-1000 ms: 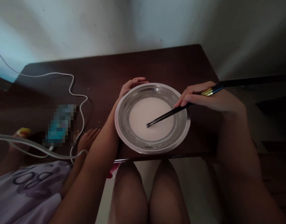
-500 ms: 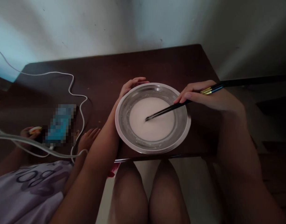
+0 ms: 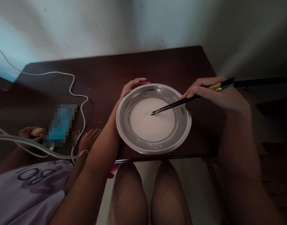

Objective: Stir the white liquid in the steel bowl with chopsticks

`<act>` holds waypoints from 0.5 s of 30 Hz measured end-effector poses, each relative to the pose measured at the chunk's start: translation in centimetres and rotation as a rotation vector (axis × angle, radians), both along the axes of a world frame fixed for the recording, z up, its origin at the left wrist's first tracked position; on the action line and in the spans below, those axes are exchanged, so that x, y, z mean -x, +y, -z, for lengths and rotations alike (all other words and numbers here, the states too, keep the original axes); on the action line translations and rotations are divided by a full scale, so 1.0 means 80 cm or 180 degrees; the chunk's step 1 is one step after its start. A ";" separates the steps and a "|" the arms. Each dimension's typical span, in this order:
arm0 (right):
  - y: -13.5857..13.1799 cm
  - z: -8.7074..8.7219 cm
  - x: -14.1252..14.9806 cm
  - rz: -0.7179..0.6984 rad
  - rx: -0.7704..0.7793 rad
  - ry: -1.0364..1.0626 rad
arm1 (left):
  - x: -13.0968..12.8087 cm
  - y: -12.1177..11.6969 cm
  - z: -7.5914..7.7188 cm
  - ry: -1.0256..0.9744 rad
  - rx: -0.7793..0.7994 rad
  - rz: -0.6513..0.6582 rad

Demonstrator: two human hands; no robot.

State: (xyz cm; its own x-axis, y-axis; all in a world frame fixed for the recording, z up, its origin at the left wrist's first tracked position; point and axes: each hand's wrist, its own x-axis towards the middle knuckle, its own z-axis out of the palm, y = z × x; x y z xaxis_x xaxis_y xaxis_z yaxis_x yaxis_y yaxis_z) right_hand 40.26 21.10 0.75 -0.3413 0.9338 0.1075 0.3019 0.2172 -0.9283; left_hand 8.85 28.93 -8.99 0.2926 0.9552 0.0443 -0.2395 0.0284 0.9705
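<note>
A shiny metal bowl with white liquid in it stands at the near edge of a dark brown table. My left hand curls round the bowl's far left rim, fingers pressed to it. My right hand is closed on a pair of black chopsticks with gold and blue tops. Their tips dip into the white liquid near its upper middle.
A white cable loops over the table's left half beside a blurred blue object. Another person in a light printed shirt sits at the lower left, one hand on the table edge. My knees are under the table.
The chopstick tips have swept from the lower middle of the liquid up and to the right. My right hand rose slightly and shifted right. The left hand stayed on the rim.
</note>
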 end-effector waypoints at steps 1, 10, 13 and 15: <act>-0.001 -0.001 -0.003 0.0077 -0.0004 0.0013 | 0.000 -0.002 -0.001 -0.0011 0.0028 -0.0011; 0.000 0.000 0.009 -0.0319 0.0076 -0.0005 | -0.001 -0.004 -0.002 -0.0028 0.0224 -0.0066; -0.002 -0.002 0.002 0.0156 -0.0100 0.0081 | 0.002 -0.001 0.003 -0.0052 0.0067 0.0038; -0.004 -0.006 -0.002 0.0138 -0.0077 0.0089 | 0.005 0.000 0.006 -0.0072 -0.0015 0.0086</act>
State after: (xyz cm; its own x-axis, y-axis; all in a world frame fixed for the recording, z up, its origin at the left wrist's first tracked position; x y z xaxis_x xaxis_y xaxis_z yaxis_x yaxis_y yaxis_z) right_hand 40.39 20.78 1.19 -0.2972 0.9446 0.1391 0.2855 0.2270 -0.9311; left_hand 8.45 28.96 -9.46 0.3172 0.9467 0.0557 -0.2607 0.0306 0.9649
